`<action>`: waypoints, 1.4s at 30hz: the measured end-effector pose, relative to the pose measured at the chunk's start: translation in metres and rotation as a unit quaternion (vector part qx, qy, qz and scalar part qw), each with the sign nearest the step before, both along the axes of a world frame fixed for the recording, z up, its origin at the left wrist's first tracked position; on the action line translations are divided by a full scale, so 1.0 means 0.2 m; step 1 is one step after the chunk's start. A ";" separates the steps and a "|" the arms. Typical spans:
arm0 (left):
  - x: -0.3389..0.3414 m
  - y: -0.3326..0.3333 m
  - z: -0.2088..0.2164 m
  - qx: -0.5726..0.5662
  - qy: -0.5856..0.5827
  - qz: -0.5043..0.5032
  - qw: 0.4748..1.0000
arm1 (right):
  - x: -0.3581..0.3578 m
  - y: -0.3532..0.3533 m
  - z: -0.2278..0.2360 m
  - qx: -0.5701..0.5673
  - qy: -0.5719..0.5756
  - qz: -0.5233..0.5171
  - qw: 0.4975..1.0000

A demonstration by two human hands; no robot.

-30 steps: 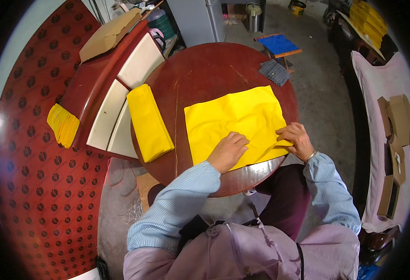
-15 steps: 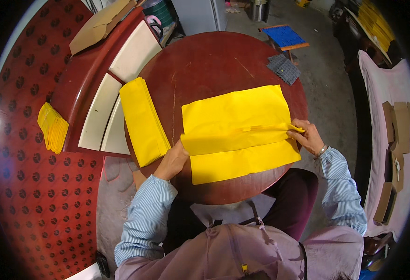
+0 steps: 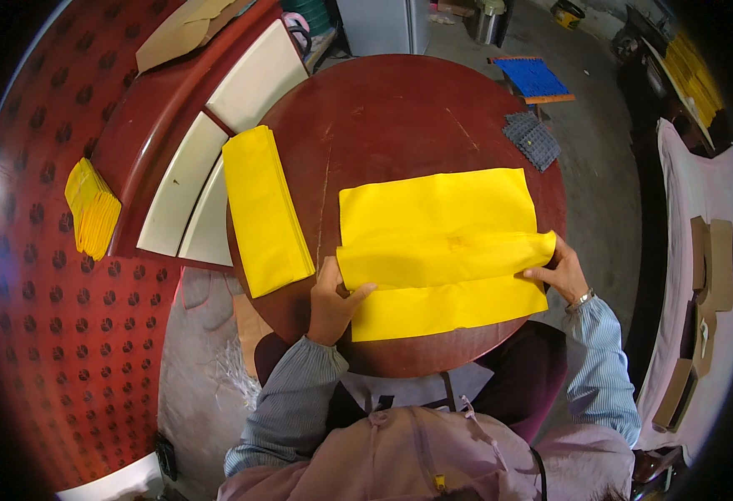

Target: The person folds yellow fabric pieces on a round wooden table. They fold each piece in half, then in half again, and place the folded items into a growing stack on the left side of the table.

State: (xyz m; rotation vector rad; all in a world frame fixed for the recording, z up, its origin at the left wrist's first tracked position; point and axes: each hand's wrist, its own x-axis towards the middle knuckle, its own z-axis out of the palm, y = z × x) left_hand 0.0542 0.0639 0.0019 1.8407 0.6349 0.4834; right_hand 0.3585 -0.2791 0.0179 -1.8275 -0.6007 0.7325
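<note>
A yellow cloth sheet [image 3: 437,204] lies spread on the round red-brown table [image 3: 391,108], with a folded band running across its middle. At the band's left end, my left hand [image 3: 331,305] grips the edge, thumb on top and fingers partly hidden behind. My right hand [image 3: 563,274] pinches the right end of the same band, its thumb on the near side. Left of the sheet lies a thick stack of folded yellow cloth [image 3: 266,213], close to my left hand but not held.
Grey textured pads [image 3: 532,140] lie at the table's far right edge. Beyond stands a blue-topped stool [image 3: 535,77]. A red bench with cream panels [image 3: 184,182] borders the left, with a yellow bundle [image 3: 93,209] beside it. Cardboard pieces [image 3: 705,326] rest on pale cloth at right.
My left hand has turned, its thumb now lying over the sheet's near part. My right hand has spread the band's right end flatter. The whole view has shifted slightly.
</note>
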 end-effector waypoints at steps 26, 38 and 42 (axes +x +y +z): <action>-0.02 -0.03 -0.06 0.022 -0.018 0.132 0.991 | -0.11 0.08 -0.06 0.077 0.028 -0.175 0.981; 0.02 -0.02 -0.01 0.010 -0.002 0.144 0.989 | -0.08 0.14 -0.01 0.044 0.053 -0.183 0.981; 0.03 -0.04 0.01 0.148 0.019 0.117 0.982 | -0.08 0.16 0.05 -0.029 0.003 -0.177 0.984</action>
